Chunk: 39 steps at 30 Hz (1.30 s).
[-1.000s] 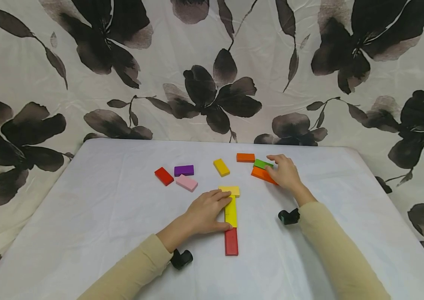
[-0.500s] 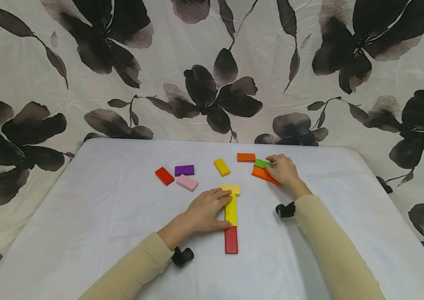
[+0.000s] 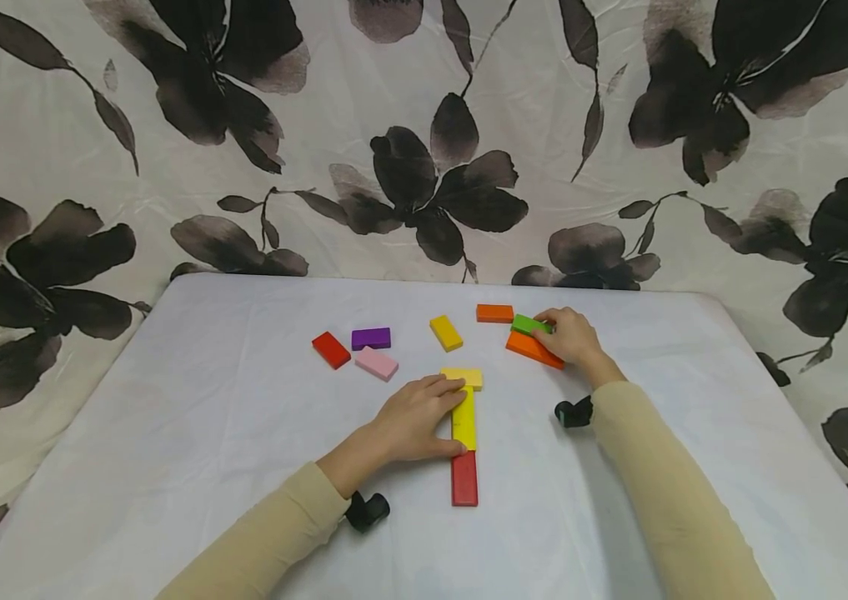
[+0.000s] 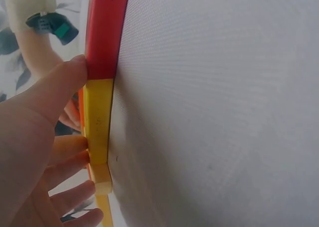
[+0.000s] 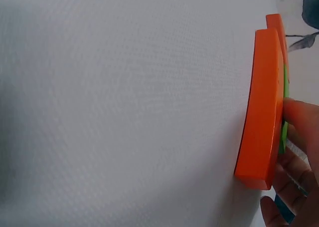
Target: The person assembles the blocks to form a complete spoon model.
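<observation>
Head view, left hand (image 3: 408,422): fingers extended, touching a yellow block (image 3: 464,425) end to end with a red block (image 3: 464,480).
Right hand (image 3: 574,340): thumb and fingers pinch the green block (image 3: 527,323).
Green block: just beside an orange block (image 3: 534,349), toward the table (image 3: 273,467)'s far edge.

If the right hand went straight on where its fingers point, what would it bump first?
Probably the green block: the right hand seems to be pinching it, though depth is hard to judge.
</observation>
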Motion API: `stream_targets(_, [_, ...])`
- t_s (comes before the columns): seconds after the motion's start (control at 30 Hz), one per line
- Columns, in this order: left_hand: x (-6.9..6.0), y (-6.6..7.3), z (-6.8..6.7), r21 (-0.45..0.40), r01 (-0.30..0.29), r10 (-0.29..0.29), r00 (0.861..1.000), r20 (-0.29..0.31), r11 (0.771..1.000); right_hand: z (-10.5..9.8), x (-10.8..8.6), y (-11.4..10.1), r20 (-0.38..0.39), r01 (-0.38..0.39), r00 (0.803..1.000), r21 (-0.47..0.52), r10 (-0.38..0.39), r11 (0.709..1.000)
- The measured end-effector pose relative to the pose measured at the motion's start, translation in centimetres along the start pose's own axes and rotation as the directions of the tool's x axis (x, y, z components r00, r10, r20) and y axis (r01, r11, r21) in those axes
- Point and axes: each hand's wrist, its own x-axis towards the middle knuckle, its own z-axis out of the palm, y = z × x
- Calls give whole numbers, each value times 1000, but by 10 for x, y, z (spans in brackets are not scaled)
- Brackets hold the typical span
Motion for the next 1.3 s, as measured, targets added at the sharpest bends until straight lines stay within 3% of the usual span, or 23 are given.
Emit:
stream_targets(0.27, [0,-1,1,8,-10,10,1000,-10,1000,1,1,4,-23,36,999,-41,-36,999])
stream_targets(0.5, [0,-1,0,-8,-4,4,1000,-10,1000,3,3,5,-44,66,996,-143,-72,988])
stream_targets(0.83, [0,-1,2,-16,-6,6,1000,-14,1000,0,-4,5,-123,87,986,-213,-115,973])
stream_targets(1.17, [2,-3,1,-19,1,-1,1000,-14,1000,-4,-26,0,-178,176,959,-242,-222,954])
stream_targets(1.3, [2,-2,0,-20,3,-3,1000,-7,1000,-2,-45,-5,-193,245,935,-254,-297,936])
